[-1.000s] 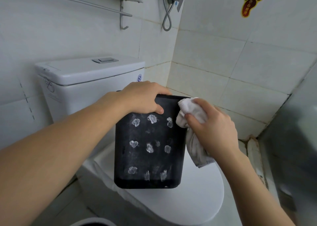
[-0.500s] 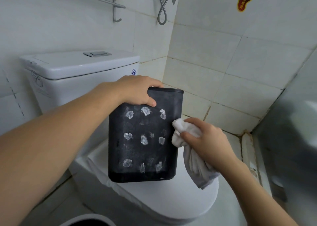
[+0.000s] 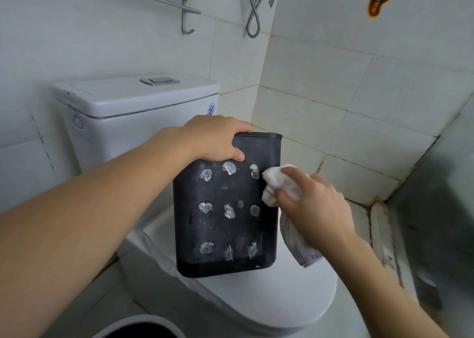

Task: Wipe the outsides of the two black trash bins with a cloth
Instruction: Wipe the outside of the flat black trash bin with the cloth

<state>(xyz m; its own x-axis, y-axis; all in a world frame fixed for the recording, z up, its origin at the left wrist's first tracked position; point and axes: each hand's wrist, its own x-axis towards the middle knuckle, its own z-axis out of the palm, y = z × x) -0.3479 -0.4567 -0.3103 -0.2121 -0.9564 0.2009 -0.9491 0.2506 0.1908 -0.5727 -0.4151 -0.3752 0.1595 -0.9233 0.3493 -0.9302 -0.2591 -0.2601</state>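
Both hands are on the job: the left hand point(image 3: 218, 137) curls over the top rim of the black trash bin point(image 3: 225, 209), thumb pressed on its front face, while the right hand point(image 3: 315, 209) grips a bunched white cloth point(image 3: 278, 184) against the bin's right edge, its tail hanging below the palm. White smudges dot the bin's front in rows. It stands upright on the closed toilet lid point(image 3: 282, 299), before the cistern point(image 3: 128, 107). A round dark-mouthed container point(image 3: 138, 328) shows at the bottom edge.
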